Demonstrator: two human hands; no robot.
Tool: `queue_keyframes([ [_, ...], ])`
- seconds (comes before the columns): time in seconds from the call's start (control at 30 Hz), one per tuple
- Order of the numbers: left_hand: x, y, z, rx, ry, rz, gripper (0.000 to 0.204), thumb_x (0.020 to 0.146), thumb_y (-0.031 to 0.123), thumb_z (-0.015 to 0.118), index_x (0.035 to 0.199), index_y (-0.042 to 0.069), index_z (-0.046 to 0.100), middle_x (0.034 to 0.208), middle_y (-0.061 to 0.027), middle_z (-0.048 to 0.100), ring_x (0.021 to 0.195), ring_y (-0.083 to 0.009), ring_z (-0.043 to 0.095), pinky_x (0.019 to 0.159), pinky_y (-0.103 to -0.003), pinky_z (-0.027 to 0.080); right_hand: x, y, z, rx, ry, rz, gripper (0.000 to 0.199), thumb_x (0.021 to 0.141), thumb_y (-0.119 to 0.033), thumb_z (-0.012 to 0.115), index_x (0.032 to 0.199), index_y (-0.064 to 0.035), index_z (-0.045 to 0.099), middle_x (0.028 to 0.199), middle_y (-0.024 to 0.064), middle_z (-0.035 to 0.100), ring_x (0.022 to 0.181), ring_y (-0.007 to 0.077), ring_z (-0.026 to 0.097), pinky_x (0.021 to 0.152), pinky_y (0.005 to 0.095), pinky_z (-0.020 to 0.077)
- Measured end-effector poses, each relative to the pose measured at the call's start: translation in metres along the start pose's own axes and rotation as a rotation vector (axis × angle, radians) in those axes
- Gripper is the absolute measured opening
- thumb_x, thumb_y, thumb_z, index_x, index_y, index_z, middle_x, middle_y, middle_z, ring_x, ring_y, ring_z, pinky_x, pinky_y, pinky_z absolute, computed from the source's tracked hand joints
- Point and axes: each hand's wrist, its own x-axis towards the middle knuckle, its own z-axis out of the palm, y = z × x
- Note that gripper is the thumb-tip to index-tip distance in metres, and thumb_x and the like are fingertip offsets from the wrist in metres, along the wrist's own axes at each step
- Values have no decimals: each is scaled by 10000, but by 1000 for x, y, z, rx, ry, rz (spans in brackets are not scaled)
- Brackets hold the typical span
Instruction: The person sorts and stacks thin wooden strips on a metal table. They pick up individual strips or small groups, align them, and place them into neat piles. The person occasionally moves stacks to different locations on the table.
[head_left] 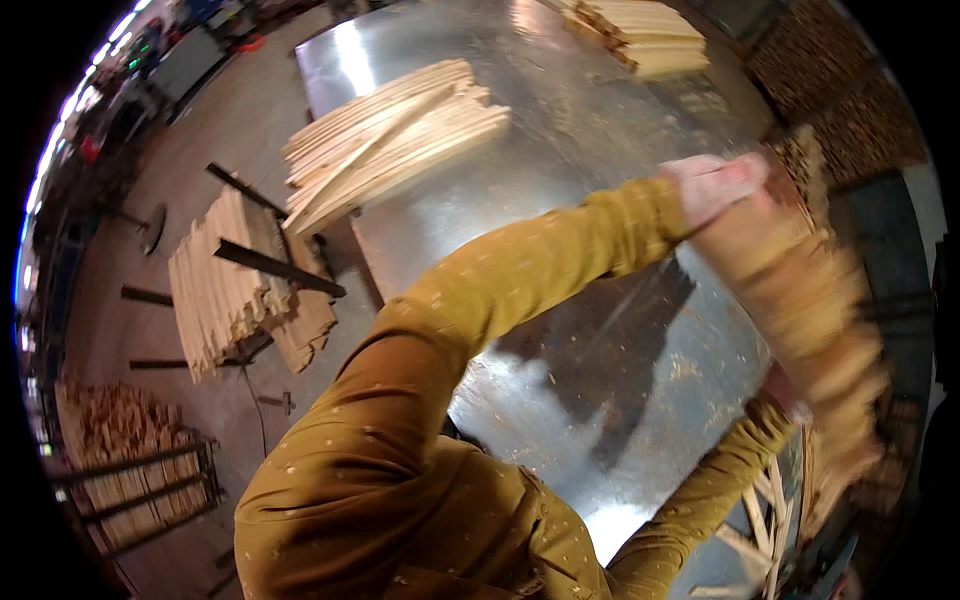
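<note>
A thick stack of wooden strips, smeared by motion, is held at the right edge of the metal table. My left hand, which looks gloved, grips its far end. At the near side my right hand is closed against the stack, its fingers largely hidden by the wood. Both mustard sleeves reach to the right across the table. Beyond the table's right edge, more wood lies beneath and beside the held stack, partly covered by it.
A row of pale strips lies on the table's left part, with one strip slanting across. Another pile sits at the far edge. Left of the table, a rack with dark bars carries boards. Loose strips lie at the lower right.
</note>
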Motion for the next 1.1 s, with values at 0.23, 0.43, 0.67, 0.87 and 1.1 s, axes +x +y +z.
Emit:
queue_keyframes([
  [0.23,-322,-82,-39,-885,-291,-1398,859,882,196,726,1548,80,198,1492,-167,418,1372,-253,417,1136,-400,352,-102,146,79,90,7,456,900,867,-7,658,1553,-74,80,1313,225,568,1124,298,618,971,373,512],
  [0.43,-338,-53,-75,-435,-727,-1426,982,862,236,758,1566,64,96,1529,-196,359,1406,-311,357,1132,-348,309,-163,287,13,543,-211,386,1066,840,-3,712,1576,-151,-45,1402,265,479,1176,252,595,995,328,499],
  [0.67,-328,-95,-136,-142,-759,-1070,877,858,209,736,1529,0,210,1439,-203,476,1319,-285,465,1104,-328,357,-161,230,112,-45,-185,515,1179,775,-128,825,1558,-43,-52,1528,256,309,1375,279,385,1094,347,394],
  [0.87,-298,-116,-214,-78,-709,-1232,1004,795,437,792,1544,76,228,1518,-213,382,1437,-355,301,1173,-396,269,-172,260,190,-28,-251,482,1201,789,-166,821,1548,-27,-99,1488,262,372,1320,282,451,1075,306,394],
  [1.1,-257,-160,-306,260,-869,-1251,729,904,486,642,1502,166,374,1504,-148,418,1371,-342,417,1134,-402,347,-183,274,306,-88,-266,508,1222,806,-143,798,1533,-64,-182,1376,219,494,1193,280,546,1003,339,457],
])
